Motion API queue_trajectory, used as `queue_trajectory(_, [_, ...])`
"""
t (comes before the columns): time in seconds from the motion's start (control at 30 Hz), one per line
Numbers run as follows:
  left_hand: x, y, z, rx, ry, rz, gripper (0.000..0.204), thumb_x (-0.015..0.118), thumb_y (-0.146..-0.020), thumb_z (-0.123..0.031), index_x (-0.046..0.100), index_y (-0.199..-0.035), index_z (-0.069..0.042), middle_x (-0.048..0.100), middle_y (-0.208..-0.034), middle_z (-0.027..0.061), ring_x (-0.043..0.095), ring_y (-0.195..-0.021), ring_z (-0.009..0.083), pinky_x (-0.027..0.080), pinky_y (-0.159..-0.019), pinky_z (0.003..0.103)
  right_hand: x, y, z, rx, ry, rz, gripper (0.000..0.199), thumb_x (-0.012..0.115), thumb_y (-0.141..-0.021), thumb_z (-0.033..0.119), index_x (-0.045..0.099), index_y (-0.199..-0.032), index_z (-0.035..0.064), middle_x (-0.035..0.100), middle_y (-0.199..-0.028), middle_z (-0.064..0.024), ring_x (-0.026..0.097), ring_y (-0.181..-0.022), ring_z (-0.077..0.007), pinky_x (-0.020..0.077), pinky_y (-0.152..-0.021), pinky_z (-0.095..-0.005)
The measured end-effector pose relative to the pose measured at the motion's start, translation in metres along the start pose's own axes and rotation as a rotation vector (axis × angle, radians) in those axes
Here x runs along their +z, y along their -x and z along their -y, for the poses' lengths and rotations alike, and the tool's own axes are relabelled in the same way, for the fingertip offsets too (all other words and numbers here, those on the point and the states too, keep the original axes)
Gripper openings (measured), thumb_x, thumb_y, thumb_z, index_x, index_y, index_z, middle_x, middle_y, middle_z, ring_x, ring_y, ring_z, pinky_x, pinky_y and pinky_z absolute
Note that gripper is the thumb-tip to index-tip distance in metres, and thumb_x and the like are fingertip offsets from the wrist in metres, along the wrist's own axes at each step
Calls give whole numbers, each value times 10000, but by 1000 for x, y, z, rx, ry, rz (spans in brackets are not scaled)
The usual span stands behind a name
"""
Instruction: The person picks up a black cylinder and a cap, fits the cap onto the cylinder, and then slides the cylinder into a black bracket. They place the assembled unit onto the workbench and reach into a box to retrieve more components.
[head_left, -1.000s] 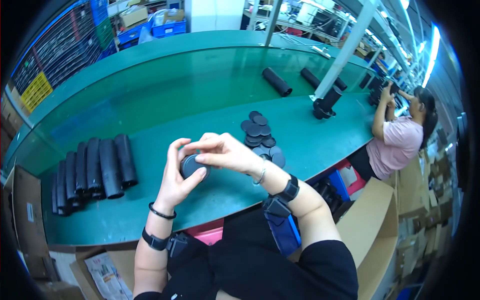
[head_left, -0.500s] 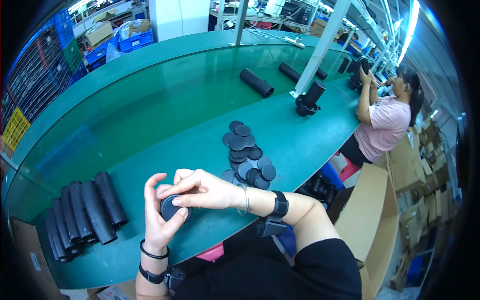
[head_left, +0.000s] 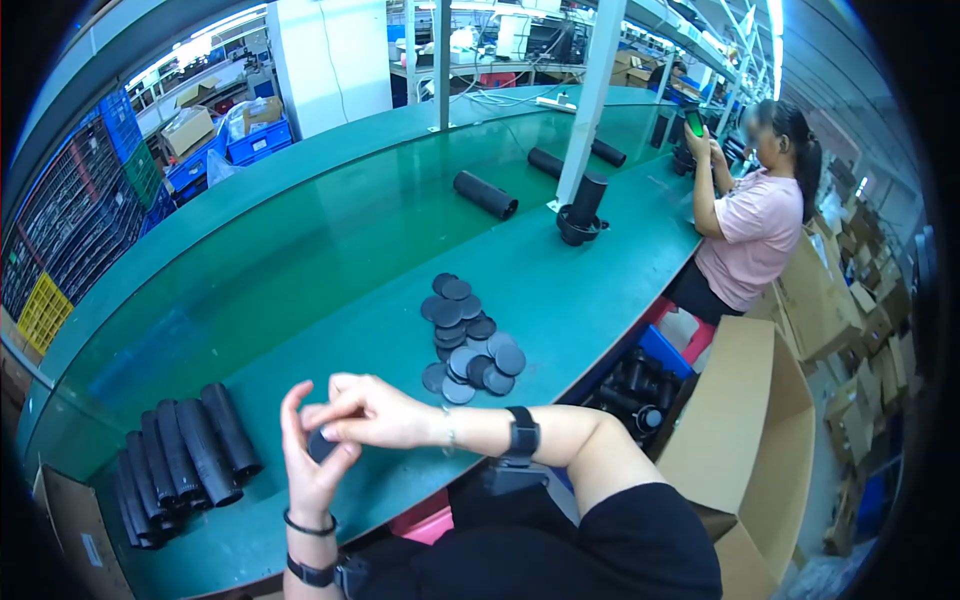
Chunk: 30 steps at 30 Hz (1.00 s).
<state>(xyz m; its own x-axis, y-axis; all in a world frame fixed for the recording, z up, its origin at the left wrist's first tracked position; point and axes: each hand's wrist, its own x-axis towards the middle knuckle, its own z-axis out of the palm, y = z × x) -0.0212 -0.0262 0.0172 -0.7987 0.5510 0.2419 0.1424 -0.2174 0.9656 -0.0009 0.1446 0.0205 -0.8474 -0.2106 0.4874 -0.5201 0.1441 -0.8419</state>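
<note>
Above the front edge of the green bench, both my hands hold one black round cap (head_left: 319, 446). My left hand (head_left: 314, 475) grips it from the left and below, thumb against its side and index finger raised. My right hand (head_left: 378, 412) reaches across from the right, its fingertips pressed on the cap and covering much of it. Just beyond my right hand lies a loose pile of black discs (head_left: 451, 332), some overlapping. To the left of my left hand, several ribbed black tubes (head_left: 196, 455) lie side by side.
A black tube in a round base (head_left: 581, 212) stands farther along the bench, near a metal post (head_left: 592, 110). More tubes (head_left: 484, 195) lie in the green channel. A co-worker in a pink shirt (head_left: 758, 225) sits at right. An open cardboard box (head_left: 722, 425) is beside my right elbow.
My view has shifted, so the bench things appear farther left. The cap, still in both hands, now shows less of its face. The co-worker's held object now shows a green face.
</note>
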Motion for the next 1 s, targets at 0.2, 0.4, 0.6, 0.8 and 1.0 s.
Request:
queue_trajectory(0.2, [-5, -11, 1, 37, -121, -200, 667, 752, -793, -120, 400, -1356, -53, 536, -1200, 98, 560, -1083, 188, 475, -921, 303, -2, -22, -2, 375, -353, 19, 270, 602, -947, 216, 714, -1131, 55, 648, -723, -10, 511, -496, -56, 408, -447, -219])
queue_trajectory(0.4, [-1, -19, 12, 99, -207, -20, 871, 801, -803, -202, 245, -1455, -50, 469, -1325, 168, 517, -1190, 246, 454, -995, 366, -32, -10, -10, 603, -602, 43, 369, 635, -953, 277, 637, -1257, 67, 690, -920, -66, 648, -661, -92, 477, -497, -198])
queue_trajectory(0.6, [-32, -27, 14, -25, 1, 42, 904, 803, -791, -251, 241, -1487, -121, 489, -1290, 115, 476, -1210, 213, 398, -1026, 358, -26, -28, -12, 584, -589, 142, 426, 659, -934, 325, 630, -1273, 70, 689, -931, -36, 621, -596, -66, 449, -480, -161])
queue_trajectory(0.8, [-31, -24, 5, -43, 116, -31, 736, 754, -789, -149, 334, -1393, -121, 507, -1217, 84, 526, -1096, 161, 487, -859, 274, -7, -38, -6, 505, -469, 77, 375, 680, -921, 294, 678, -1196, 39, 681, -766, -31, 593, -526, -58, 457, -467, -171])
queue_trajectory(1.0, [-32, -44, 14, 88, -36, -123, 729, 753, -789, -176, 377, -1403, -63, 458, -1299, 109, 495, -1173, 213, 430, -988, 326, -13, -40, -23, 459, -401, 38, 486, 609, -959, 407, 618, -1281, 42, 660, -812, -7, 594, -599, -55, 490, -536, -203])
